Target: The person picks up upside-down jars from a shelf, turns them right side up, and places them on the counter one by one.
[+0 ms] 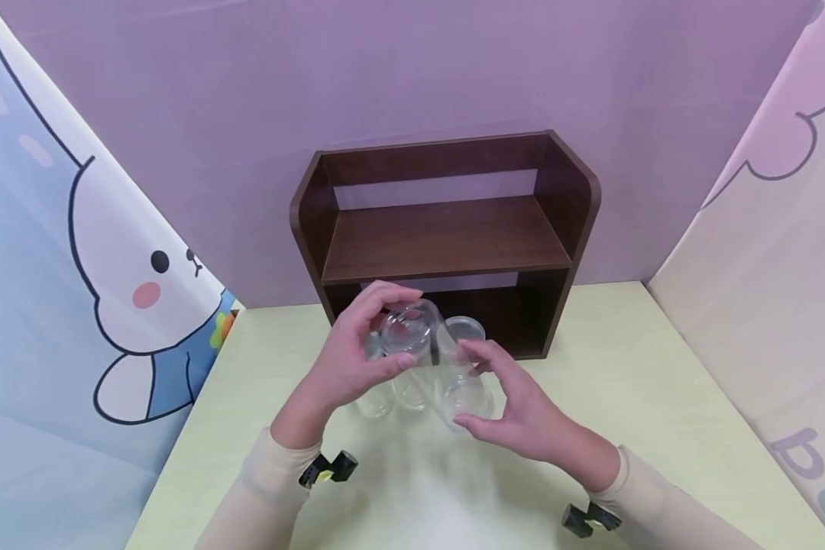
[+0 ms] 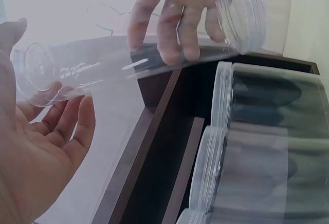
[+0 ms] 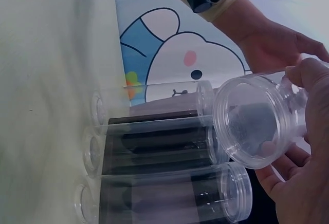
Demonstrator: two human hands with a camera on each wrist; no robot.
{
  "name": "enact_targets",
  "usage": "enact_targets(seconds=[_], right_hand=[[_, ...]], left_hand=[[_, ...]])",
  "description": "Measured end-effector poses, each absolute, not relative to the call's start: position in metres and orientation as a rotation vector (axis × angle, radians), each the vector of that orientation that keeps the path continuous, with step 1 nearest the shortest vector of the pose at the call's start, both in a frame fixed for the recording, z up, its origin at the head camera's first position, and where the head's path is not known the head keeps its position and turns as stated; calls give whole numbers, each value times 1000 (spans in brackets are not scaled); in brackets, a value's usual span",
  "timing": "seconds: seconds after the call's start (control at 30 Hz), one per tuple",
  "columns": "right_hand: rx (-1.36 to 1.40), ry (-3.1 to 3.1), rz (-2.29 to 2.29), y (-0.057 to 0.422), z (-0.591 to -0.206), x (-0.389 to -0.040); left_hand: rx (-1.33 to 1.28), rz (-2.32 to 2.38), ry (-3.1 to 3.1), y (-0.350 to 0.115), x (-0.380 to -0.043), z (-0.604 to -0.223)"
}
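Note:
A tall clear plastic jar [image 1: 441, 372] is held tilted in the air between both hands. My left hand [image 1: 354, 347] grips its base end, thumb on one side and fingers on the other. At the wide ringed end, my right hand [image 1: 519, 405] holds the jar between thumb and fingers. In the right wrist view this ringed rim [image 3: 252, 121] faces the camera; I cannot tell whether a lid is on it. Three similar clear jars stand upright in a row behind, partly hidden in the head view: one jar [image 3: 169, 193], a middle jar [image 3: 159, 149] and another jar [image 3: 164, 98].
A dark brown two-tier wooden shelf [image 1: 447, 237] stands at the back of the pale table [image 1: 605, 397], just behind the jars. A purple cloth [image 1: 412, 69] hangs behind it. Printed cloths stand at the left [image 1: 144, 305] and right [image 1: 777, 305].

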State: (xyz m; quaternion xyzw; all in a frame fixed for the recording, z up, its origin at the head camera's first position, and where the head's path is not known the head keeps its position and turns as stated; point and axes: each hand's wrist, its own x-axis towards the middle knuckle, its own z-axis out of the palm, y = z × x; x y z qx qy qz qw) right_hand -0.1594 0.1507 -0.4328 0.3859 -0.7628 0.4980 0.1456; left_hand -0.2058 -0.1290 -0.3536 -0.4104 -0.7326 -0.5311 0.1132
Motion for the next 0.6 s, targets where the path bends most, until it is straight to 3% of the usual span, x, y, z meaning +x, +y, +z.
enact_targets(seconds=[0.6], right_hand=[[1204, -2227, 1302, 181, -406, -176]], left_hand=[[-1193, -1617, -2290, -166, -206, -367]])
